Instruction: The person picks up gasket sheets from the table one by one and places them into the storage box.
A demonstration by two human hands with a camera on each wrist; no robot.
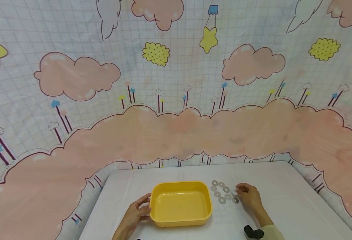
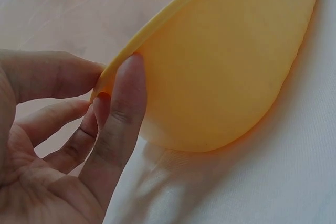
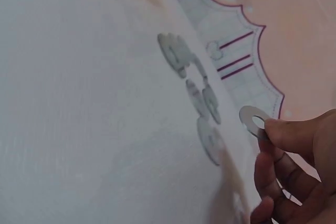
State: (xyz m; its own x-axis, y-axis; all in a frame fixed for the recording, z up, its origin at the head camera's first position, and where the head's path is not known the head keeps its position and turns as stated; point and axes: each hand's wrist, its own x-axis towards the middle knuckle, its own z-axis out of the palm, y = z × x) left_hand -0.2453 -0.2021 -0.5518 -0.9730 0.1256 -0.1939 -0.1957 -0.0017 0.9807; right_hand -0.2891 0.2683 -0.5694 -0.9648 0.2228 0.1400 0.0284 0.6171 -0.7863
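At the left end of a yellow plastic tray (image 1: 180, 222), my left hand (image 1: 134, 215) grips the rim. In the left wrist view, the thumb (image 2: 123, 98) lies along the tray's outer wall (image 2: 220, 77) and the other fingertips meet at the rim. A flat metal washer (image 3: 250, 120) is pinched between the thumb and fingers of my right hand (image 3: 294, 161), raised off the table. Below and left of my right hand (image 1: 249, 197) in the head view lie several loose washers (image 1: 222, 200), grouped to the right of the tray.
A white cloth-covered table (image 1: 296, 200) carries everything. Behind it hangs a curtain (image 1: 176, 133) printed with clouds and stars. A black wrist strap (image 1: 253, 232) shows on the right forearm.
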